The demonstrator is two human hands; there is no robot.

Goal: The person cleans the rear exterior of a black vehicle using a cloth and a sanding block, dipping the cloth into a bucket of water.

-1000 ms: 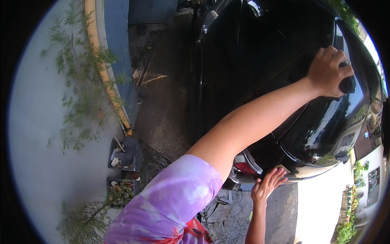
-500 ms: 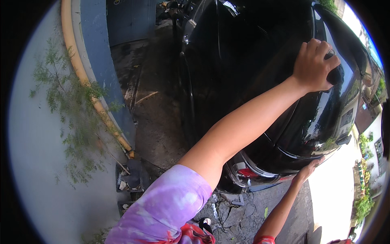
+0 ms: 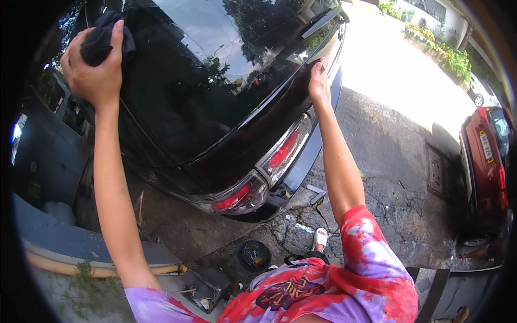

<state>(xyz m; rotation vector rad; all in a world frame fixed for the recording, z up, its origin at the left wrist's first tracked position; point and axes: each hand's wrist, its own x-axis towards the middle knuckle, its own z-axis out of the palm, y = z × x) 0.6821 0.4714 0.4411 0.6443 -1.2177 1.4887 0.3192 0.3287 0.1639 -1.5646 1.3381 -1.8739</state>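
My left hand [image 3: 97, 72] grips a bunched dark cloth [image 3: 107, 40] at the upper left, against the upper rear of a black car [image 3: 161, 97]. The rear window, full of reflections of trees and sky, lies between my two hands. My right hand [image 3: 319, 81] rests with stretched fingers on the car's rear edge, right of the window and above the tail lights [image 3: 281, 149]. Part of that hand's fingertips is hard to make out against the bodywork.
A black bucket [image 3: 253, 255] stands on cracked pavement near my sandalled foot [image 3: 320, 238]. A red car [image 3: 482, 177] is parked at the right, with plants [image 3: 452, 67] along a wall beyond. A yellow pipe [image 3: 97, 271] follows the wall at lower left, beside a metal box [image 3: 202, 290].
The view has swung round, bringing the rear window, bucket and red car into view. My left hand with the cloth now appears far left instead of right; my right hand appears higher.
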